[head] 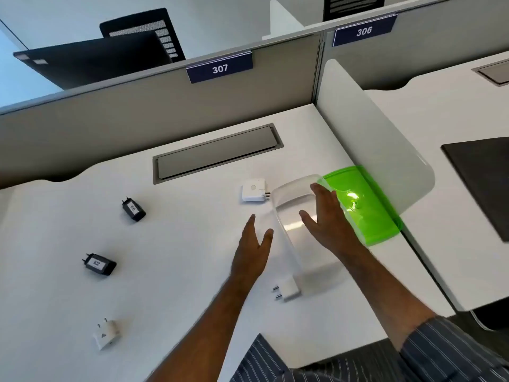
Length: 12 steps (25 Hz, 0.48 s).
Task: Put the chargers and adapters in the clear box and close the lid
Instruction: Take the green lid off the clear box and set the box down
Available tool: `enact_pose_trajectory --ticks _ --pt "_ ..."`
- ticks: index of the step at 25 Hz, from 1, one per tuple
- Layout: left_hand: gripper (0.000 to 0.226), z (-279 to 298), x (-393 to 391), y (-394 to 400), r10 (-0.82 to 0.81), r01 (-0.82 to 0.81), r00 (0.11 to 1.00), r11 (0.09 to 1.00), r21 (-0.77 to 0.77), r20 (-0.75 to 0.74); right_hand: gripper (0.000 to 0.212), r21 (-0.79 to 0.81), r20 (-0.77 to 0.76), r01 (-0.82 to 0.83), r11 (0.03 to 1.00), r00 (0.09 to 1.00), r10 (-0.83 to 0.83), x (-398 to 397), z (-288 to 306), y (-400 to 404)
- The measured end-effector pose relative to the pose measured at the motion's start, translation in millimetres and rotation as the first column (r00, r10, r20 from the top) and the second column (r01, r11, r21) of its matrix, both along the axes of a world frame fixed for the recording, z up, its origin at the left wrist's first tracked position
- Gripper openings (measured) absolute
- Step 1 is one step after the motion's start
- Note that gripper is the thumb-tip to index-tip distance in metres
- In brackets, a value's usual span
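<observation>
White and matte, the table [170,271] carries five scattered chargers. Both hands are held open and empty: the left hand [252,252] beside the clear box [289,213], the right hand [327,216] above it. The green lid [369,205] lies off, just behind. The smooth, slippery box is best steadied by both walls before the hard, blocky white adapter [253,189] is dropped in.

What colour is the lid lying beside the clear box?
Translucent bright green lid, lying right of the clear box; seen in the head view.
</observation>
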<state>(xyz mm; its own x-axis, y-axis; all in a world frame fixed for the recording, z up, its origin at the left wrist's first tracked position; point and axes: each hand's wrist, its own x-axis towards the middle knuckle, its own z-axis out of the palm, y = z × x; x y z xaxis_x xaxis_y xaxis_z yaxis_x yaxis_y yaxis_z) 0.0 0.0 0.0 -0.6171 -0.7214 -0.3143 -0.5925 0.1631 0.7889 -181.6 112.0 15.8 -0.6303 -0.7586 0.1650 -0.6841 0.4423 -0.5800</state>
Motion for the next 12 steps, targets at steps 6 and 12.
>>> enact_pose_trajectory --ticks 6,12 --pt "0.050 5.1 -31.3 15.1 0.085 -0.081 0.996 0.969 0.232 -0.006 0.074 0.145 -0.047 0.163 0.976 0.986 -0.158 -32.7 -0.7 28.3" --pt "0.039 10.6 -43.4 19.2 0.145 -0.118 0.987 0.944 0.309 -0.067 0.047 0.239 0.115 0.220 0.946 0.961 -0.252 -50.3 -8.2 44.5"
